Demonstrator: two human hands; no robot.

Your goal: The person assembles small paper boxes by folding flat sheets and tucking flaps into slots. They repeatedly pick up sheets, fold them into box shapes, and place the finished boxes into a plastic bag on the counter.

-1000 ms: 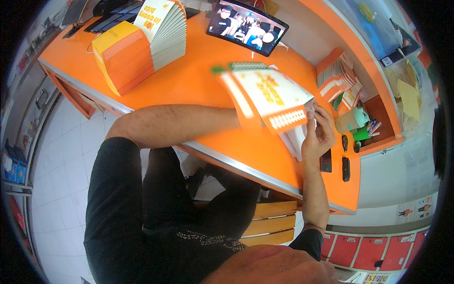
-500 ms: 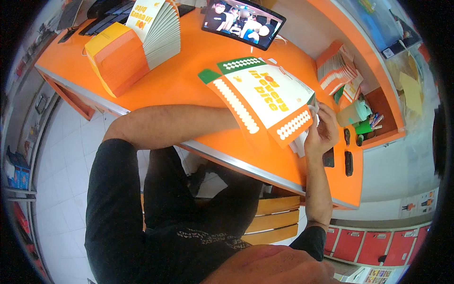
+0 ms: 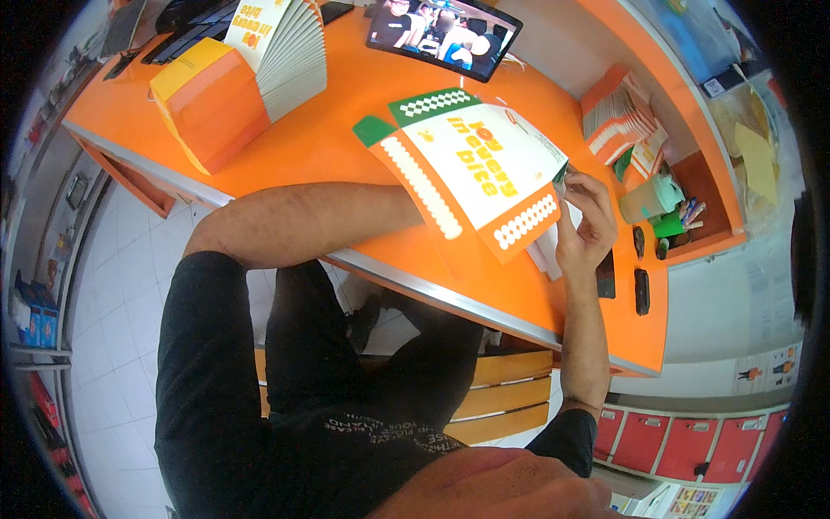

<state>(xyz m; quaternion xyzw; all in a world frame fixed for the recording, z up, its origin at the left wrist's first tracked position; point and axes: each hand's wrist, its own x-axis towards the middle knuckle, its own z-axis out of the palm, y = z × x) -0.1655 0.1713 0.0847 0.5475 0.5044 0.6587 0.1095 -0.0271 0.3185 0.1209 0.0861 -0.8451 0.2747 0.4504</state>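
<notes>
Head view | Risk, judged: printed carton (image 3: 501, 160) may crease or slip if pinch twists or loosens | Carton, flaps out: over desk (image 3: 311, 147), near front edge | Right hand (image 3: 590, 227): thumb and fingers pinching carton's right corner | Left hand: hidden behind carton, grip cannot be told

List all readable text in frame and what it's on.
Wording withheld; locations only:
Flat carton: large yellow-orange lettering, readable; fine print near one edge too small.
Folded carton stack, left: similar lettering, readable.
Black shirt: white print, only partly readable.
Wall poster: too small.
</notes>
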